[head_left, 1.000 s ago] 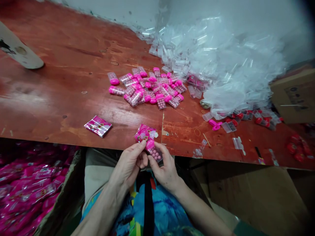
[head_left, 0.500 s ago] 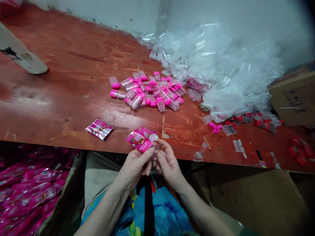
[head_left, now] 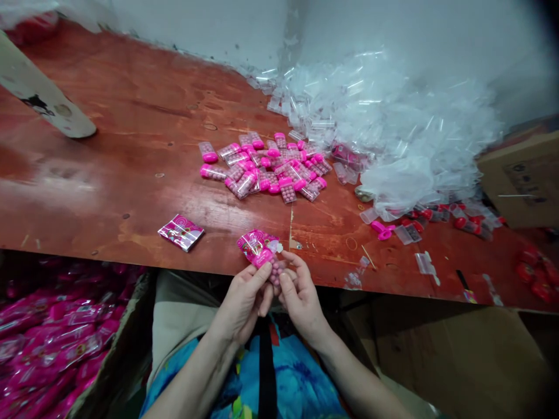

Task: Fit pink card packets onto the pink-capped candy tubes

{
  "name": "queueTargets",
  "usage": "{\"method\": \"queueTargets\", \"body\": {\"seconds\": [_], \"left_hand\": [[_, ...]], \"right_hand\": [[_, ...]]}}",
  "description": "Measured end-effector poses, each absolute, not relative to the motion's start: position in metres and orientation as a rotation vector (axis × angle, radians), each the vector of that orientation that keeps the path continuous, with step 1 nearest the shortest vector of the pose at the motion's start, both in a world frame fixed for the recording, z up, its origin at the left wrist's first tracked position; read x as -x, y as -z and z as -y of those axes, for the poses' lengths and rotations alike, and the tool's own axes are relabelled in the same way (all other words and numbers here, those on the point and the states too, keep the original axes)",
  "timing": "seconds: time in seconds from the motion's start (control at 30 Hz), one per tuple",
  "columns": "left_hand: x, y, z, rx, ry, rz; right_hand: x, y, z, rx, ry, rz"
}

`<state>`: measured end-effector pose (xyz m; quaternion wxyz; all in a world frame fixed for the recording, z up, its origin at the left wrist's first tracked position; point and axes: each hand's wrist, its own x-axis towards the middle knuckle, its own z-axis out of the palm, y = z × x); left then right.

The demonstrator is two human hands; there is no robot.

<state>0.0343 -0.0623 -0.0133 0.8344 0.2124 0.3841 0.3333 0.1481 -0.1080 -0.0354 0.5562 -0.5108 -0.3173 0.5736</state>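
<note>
Just over the table's front edge, my left hand (head_left: 245, 298) and my right hand (head_left: 302, 295) close on one small clear candy box (head_left: 276, 271) of pink balls with a pink cap. My left thumb presses near the cap, and my right thumb and fingers grip the other side. A shiny pink printed wrapper (head_left: 254, 243) covers the cap end, its loose end pointing away from me. To the left lies a stack of flat pink wrappers (head_left: 181, 231). Beyond my hands, a heap of filled candy boxes (head_left: 266, 166) with pink caps is spread out.
A big pile of clear empty boxes (head_left: 393, 122) fills the back right, beside a cardboard box (head_left: 519, 169). Red-capped pieces (head_left: 467, 223) and scraps lie at the right. A pale bottle (head_left: 48, 93) is at the left; below, a carton holds many wrapped pink packs (head_left: 56, 331).
The view has shifted slightly. The wrapper's loose end has turned and moved a little right, and more of the candy box's pink balls now show between my fingers.
</note>
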Motion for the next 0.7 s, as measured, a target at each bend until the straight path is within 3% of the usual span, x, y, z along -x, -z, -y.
{"method": "queueTargets", "body": {"seconds": [0.17, 0.4, 0.7], "left_hand": [[-0.029, 0.011, 0.057, -0.442, -0.722, -0.838], [-0.034, 0.017, 0.057, -0.348, -0.740, -0.917], [-0.030, 0.023, 0.065, -0.600, -0.569, -0.831]], "right_hand": [[-0.146, 0.034, 0.109, 1.185, -1.400, 0.779], [-0.142, 0.040, 0.112, 1.359, -1.104, 1.130], [-0.147, 0.040, 0.106, 1.173, -1.461, 0.643]]}}
